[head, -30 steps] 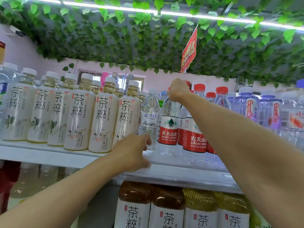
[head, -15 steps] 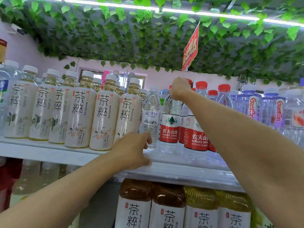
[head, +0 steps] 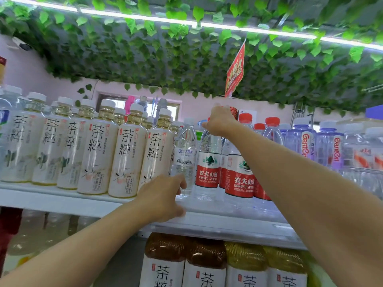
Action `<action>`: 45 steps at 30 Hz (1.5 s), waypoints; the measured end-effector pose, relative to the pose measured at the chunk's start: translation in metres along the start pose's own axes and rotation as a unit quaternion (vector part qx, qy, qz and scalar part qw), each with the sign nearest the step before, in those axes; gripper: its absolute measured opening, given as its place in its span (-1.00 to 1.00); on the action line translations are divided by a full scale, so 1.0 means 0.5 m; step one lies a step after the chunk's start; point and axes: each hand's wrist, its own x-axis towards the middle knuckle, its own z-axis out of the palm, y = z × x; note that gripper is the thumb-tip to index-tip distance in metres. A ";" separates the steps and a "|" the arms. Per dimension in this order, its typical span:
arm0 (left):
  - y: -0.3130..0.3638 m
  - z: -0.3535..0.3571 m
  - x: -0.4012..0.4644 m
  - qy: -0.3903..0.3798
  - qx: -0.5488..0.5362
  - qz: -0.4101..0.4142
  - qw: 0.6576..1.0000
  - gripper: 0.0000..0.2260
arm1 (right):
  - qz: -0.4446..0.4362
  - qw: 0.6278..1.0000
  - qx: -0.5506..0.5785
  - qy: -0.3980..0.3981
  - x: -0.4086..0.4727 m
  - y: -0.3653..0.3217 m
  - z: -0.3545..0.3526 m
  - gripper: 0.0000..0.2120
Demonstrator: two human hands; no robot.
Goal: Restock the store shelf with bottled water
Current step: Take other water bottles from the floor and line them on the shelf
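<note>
Water bottle (head: 207, 162) with a red label stands on the shelf (head: 228, 222) under the right hand (head: 220, 121), which grips its cap; left hand (head: 163, 195) hangs loosely curled below, holding nothing; seating step, next release cleanly

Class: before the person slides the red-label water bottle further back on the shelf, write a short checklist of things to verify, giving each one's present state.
1. Right hand on top of red-label bottle: ok.
2. Bottle upright: ok.
3. Left hand steadying the clear bottle: cannot tell if touching.
4. Space behind on the shelf: cannot tell.
5. Neighbouring tea bottles standing upright: ok.
</note>
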 end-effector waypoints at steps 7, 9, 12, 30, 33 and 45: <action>0.011 -0.007 -0.010 0.011 -0.015 -0.004 1.000 -0.46 | -0.039 0.999 0.027 0.012 -0.081 -0.006 -0.057 -0.42; 0.014 -0.014 -0.018 0.024 -0.024 -0.004 0.999 -0.45 | -0.042 0.999 0.025 0.007 -0.110 -0.013 -0.068 -0.42; 0.020 -0.022 -0.036 0.050 -0.042 0.001 0.998 -0.43 | -0.038 0.999 0.030 -0.006 -0.161 -0.024 -0.079 -0.39; 0.113 0.222 -0.265 -0.073 -0.240 0.008 0.968 -0.68 | 0.027 0.992 0.086 -0.093 -0.611 0.074 0.012 -0.52; 0.135 0.279 -0.308 -0.135 -0.236 -0.009 0.962 -0.66 | 0.059 0.983 0.097 -0.143 -0.699 0.118 0.045 -0.48; 0.241 0.534 -0.551 -0.287 -0.228 -0.148 0.919 -0.66 | 0.095 0.903 0.157 -0.388 -1.083 0.357 0.178 -0.40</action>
